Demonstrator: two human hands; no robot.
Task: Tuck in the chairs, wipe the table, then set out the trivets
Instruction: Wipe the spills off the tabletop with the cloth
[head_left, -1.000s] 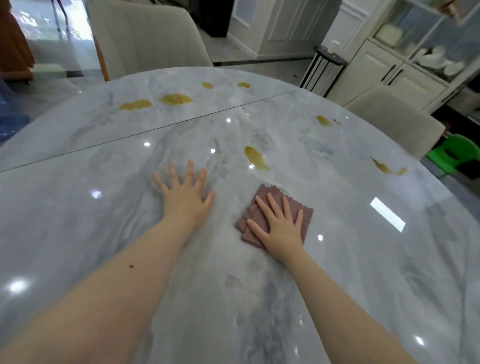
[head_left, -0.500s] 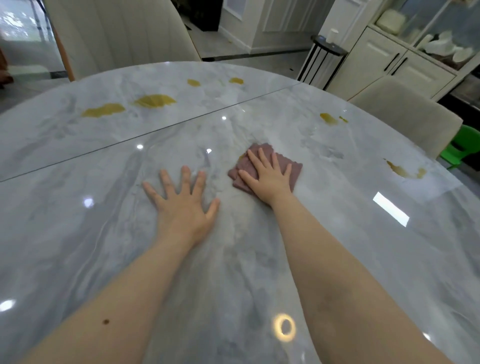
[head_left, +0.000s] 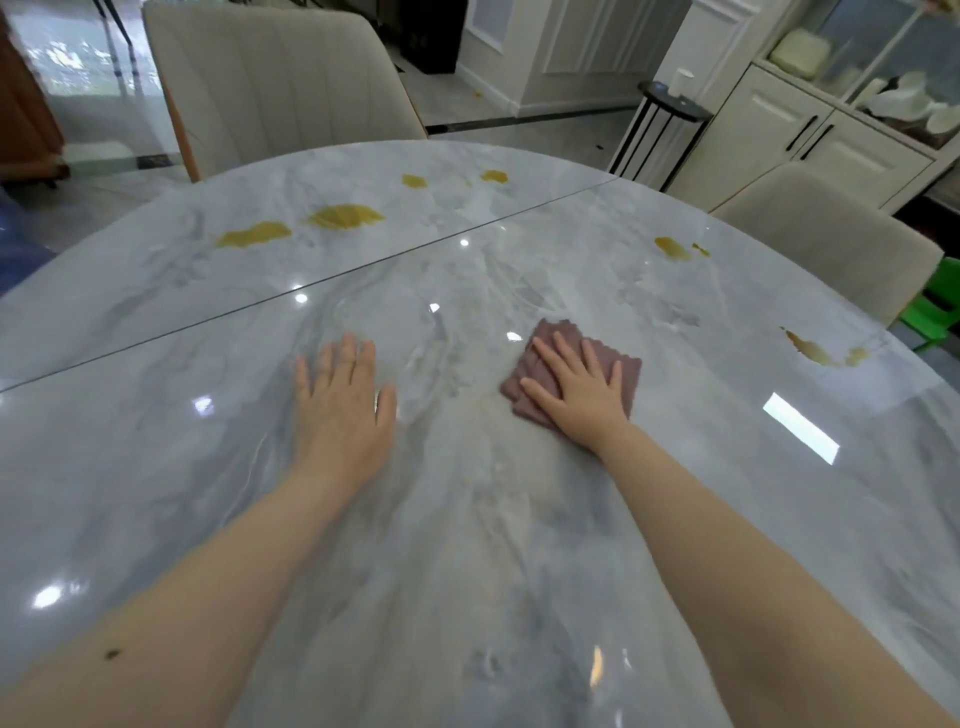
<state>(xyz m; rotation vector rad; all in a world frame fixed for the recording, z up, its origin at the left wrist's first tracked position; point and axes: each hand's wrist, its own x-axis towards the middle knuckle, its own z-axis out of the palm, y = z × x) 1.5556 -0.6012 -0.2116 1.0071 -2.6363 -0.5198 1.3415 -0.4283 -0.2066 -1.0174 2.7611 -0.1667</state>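
Small black round side table (head_left: 670, 111) at 1 o'clock, on slim dark legs; a white cup (head_left: 679, 83) stands upright on its top. White cabinet (head_left: 810, 140) at 2 o'clock: two lower doors with dark bar handles, glass-fronted section above holding white dishes (head_left: 919, 98). Green plastic stool (head_left: 935, 306) at 3 o'clock, partly cut by frame edge. Brown wooden furniture (head_left: 26, 119) at 10 o'clock. Glossy pale floor (head_left: 98, 73) at 11 o'clock.

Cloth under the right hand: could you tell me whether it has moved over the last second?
Yes. The cloth slid away from the person towards the seam, over a yellow spill that is now gone, then came back slightly.
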